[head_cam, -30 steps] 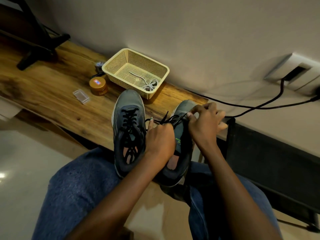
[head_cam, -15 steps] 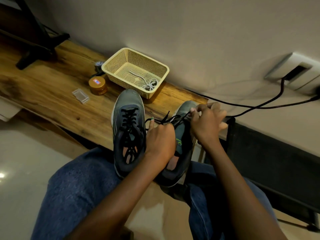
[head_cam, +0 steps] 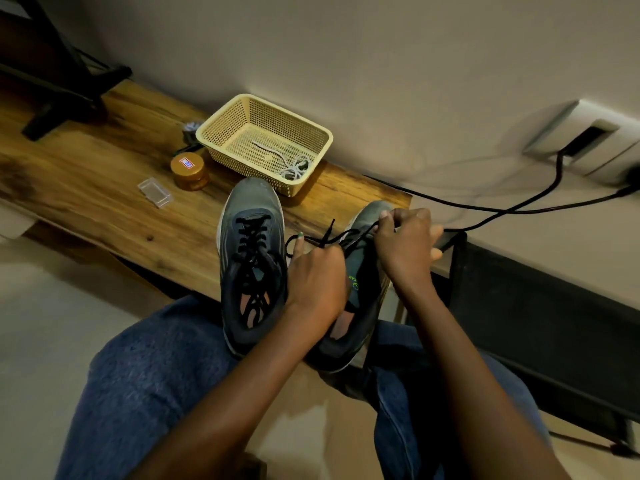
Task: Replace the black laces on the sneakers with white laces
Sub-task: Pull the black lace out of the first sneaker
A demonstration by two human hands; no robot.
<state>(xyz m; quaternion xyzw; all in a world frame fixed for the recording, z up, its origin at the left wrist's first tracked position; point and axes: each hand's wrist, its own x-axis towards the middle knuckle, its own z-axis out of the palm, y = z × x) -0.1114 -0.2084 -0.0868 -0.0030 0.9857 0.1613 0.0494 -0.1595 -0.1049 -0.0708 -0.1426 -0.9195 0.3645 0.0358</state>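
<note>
Two grey sneakers lie on the wooden table edge and my lap. The left sneaker [head_cam: 250,258] is fully laced in black. The right sneaker [head_cam: 363,278] is partly under my hands. My left hand [head_cam: 317,275] rests on its tongue and grips the black lace [head_cam: 329,237]. My right hand [head_cam: 407,242] pinches the same lace near the toe end. White laces [head_cam: 292,168] lie coiled in the cream basket [head_cam: 221,133].
An amber jar [head_cam: 189,170] and a small clear plastic box [head_cam: 154,192] sit left of the basket. A black cable [head_cam: 502,209] runs along the wall to a socket [head_cam: 588,136]. A dark stand foot [head_cam: 62,95] is at far left. A black frame [head_cam: 519,323] stands right.
My right hand has slid a little toward the toe of the right sneaker, drawing the black lace tighter. My left hand has hardly moved.
</note>
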